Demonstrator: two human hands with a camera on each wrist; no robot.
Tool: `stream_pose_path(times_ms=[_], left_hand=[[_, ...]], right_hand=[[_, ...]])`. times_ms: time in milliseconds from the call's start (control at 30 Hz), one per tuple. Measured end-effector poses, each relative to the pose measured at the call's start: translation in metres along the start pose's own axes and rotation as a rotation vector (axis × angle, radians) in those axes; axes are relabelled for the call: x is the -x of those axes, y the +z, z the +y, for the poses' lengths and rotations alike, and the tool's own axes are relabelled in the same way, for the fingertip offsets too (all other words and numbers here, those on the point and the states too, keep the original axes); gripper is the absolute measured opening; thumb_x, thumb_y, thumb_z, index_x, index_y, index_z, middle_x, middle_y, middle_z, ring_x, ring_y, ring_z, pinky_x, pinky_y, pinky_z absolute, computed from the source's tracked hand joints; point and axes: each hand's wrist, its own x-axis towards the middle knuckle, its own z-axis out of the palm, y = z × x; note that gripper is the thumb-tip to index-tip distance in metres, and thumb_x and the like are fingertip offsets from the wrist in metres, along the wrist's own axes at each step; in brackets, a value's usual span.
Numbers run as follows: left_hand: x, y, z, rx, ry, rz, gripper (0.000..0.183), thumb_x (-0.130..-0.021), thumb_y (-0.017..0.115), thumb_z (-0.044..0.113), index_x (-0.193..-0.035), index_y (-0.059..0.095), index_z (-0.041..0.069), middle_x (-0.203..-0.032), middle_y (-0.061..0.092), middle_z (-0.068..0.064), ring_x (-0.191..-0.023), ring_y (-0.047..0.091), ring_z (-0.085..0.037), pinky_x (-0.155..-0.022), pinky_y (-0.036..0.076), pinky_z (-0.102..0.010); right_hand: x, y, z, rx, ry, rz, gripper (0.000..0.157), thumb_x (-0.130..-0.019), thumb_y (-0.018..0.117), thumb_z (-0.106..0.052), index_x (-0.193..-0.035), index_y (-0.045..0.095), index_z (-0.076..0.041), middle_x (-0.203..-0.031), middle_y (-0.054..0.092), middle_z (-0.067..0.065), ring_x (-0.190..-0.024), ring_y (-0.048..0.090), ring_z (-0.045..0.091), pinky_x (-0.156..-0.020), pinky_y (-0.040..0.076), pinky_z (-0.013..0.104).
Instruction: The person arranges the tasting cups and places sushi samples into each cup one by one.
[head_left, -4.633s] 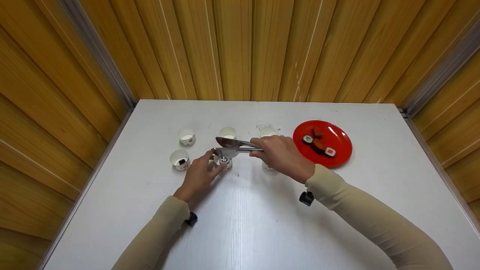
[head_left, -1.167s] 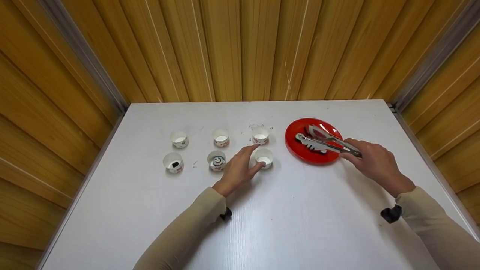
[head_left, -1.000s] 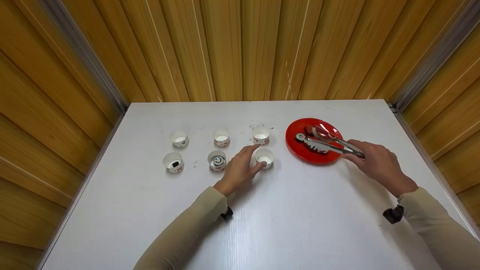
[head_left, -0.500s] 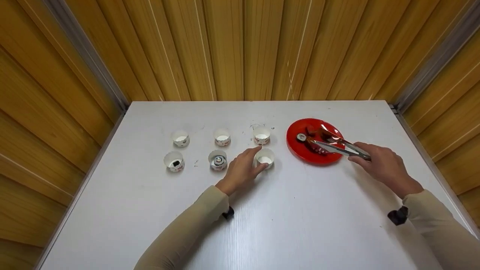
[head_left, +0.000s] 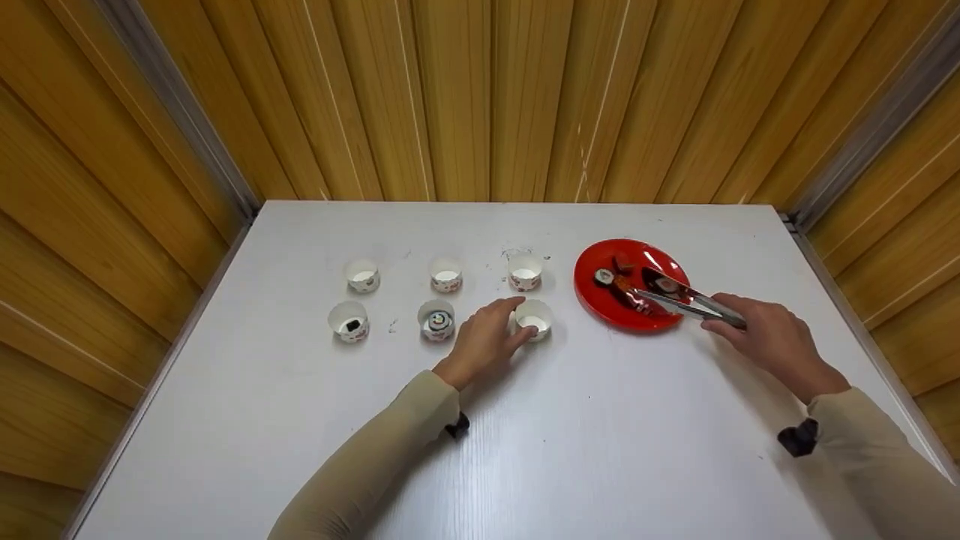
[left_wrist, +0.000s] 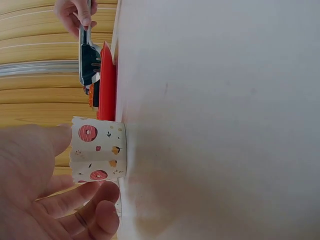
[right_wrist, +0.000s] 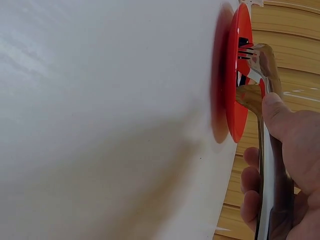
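Observation:
My left hand (head_left: pixel 486 341) holds the near right paper baking cup (head_left: pixel 538 313) between thumb and fingers; its printed wall (left_wrist: pixel 100 150) stands upright on the table in the left wrist view. My right hand (head_left: pixel 772 341) grips metal serving tongs (head_left: pixel 701 306). The tongs' ends are spread over the right part of a red plate (head_left: pixel 595 300), with a dark sushi piece between them, partly hidden. Also on the plate lie a white-ended sushi roll (head_left: pixel 603 277), an orange-topped piece (head_left: pixel 624 286) and a small brown piece (head_left: pixel 622 262).
More paper cups stand in two rows: the near middle cup (head_left: pixel 425 309) holds a round sushi roll (head_left: pixel 437 321), and the near left cup (head_left: pixel 337 313) a small black piece (head_left: pixel 352 325). A far right cup (head_left: pixel 525 283) stands behind my left hand. Wooden panels (head_left: pixel 457 97) enclose the table.
Since the earliest frame, my left hand has gone from the middle cup to the right one, and the tongs from that middle cup to the plate. Lately the tongs turned and shifted slightly right.

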Motion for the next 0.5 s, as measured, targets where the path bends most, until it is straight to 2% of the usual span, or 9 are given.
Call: stream_pose_path(times_ms=[400, 500], left_hand=[[-0.0010, 0.0016, -0.0019, -0.001, -0.005, -0.006, 0.055, -0.097, 0.072, 0.039, -0.139, 0.061, 0.005, -0.127, 0.070, -0.010, -0.117, 0.066, -0.027, -0.095, 0.054, -0.043], [-0.0001, 0.0013, -0.0023, 0.011, 0.003, -0.003, 0.054, -0.097, 0.072, 0.038, -0.139, 0.061, 0.005, -0.128, 0.069, -0.012, -0.118, 0.066, -0.027, -0.096, 0.053, -0.043]], right_hand=[[0.0063, -0.0011, 0.0035, 0.002, -0.018, 0.017, 0.046, -0.092, 0.079, -0.029, -0.132, 0.068, -0.010, -0.108, 0.073, 0.022, -0.078, 0.059, 0.029, -0.055, 0.040, 0.033], [0.0084, -0.0008, 0.0052, 0.013, -0.025, 0.035, 0.046, -0.092, 0.079, -0.029, -0.132, 0.068, -0.009, -0.109, 0.073, 0.022, -0.080, 0.062, 0.031, -0.057, 0.045, 0.039]])
